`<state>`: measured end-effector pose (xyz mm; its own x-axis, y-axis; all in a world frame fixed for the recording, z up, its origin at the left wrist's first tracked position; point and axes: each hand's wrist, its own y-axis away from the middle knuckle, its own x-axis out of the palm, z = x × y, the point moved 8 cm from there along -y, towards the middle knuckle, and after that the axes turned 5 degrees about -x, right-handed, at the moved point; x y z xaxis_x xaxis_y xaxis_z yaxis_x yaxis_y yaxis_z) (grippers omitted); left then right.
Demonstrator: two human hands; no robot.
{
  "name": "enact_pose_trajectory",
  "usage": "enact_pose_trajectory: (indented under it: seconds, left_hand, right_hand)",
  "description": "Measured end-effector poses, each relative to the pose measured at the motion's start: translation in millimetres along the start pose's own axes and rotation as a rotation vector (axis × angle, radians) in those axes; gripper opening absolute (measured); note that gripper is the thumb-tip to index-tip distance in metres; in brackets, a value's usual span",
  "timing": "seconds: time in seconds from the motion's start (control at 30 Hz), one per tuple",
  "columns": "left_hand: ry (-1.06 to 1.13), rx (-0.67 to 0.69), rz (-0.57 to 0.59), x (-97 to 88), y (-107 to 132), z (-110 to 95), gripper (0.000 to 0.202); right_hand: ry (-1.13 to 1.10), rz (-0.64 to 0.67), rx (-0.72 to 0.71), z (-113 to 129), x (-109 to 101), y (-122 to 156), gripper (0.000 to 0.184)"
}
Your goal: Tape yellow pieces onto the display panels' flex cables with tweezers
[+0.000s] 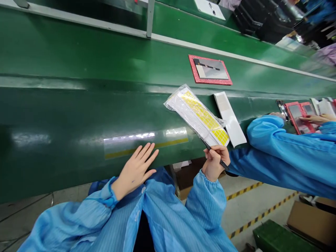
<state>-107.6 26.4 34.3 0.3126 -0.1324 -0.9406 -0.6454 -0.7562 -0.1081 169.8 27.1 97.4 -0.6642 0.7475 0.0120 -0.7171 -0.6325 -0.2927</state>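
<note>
My left hand (138, 169) lies flat with fingers spread at the table's near edge. Its fingertips touch the lower side of a clear strip with a yellow band (172, 141), stuck or lying on the green surface. My right hand (215, 161) is closed around black tweezers (224, 165), whose tip points up and left. Just beyond that hand is a plastic bag (178, 99) holding white sheets with yellow square stickers (203, 112). A white folded strip (231, 119) lies to the right of the bag.
On the raised conveyor, a pink foam pad (193, 68) carries a flat display panel (211, 69) with a dark ribbon. To my right a co-worker's blue sleeve (288, 143) reaches over the table toward red-framed panels (295, 113). A metal rail (223, 52) runs along the back.
</note>
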Motion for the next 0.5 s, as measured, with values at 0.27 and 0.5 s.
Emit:
enact_pose_trajectory:
  seconds: [0.27,0.5]
  left_hand:
    - [0.119,0.129,0.031,25.6,-67,-50,0.067]
    - [0.184,0.217,0.039,16.8,-87,-64,0.058]
  right_hand:
    - [-0.005,0.038,-0.021,16,12,13,0.004]
    - [-0.067,0.269,-0.051,24,55,32,0.003]
